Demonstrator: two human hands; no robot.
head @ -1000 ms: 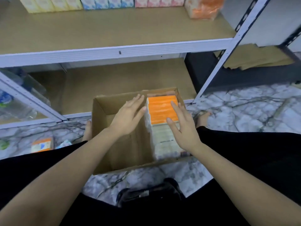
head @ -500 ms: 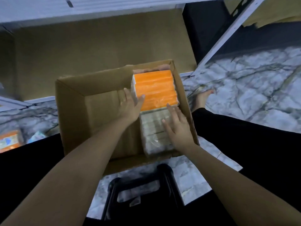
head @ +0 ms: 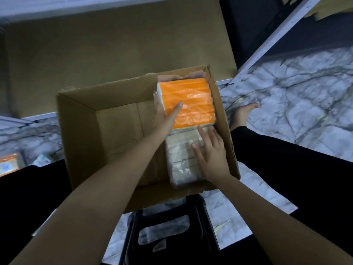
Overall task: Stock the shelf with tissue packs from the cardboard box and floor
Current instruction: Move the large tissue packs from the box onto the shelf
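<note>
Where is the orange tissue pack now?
In the head view, the orange tissue pack sits in the far right corner of the cardboard box, with the left hand on its left edge.

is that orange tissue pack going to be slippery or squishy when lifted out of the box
Probably slick: the orange tissue pack has glossy, wrinkled plastic wrap. Likely soft and light, being stacked tissue bundles. The left hand already cups its side, so a two-handed squeeze seems wise.

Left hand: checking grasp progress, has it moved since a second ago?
Yes. The left hand went from above the open brown cardboard box down inside, onto the orange-topped tissue pack.
</note>
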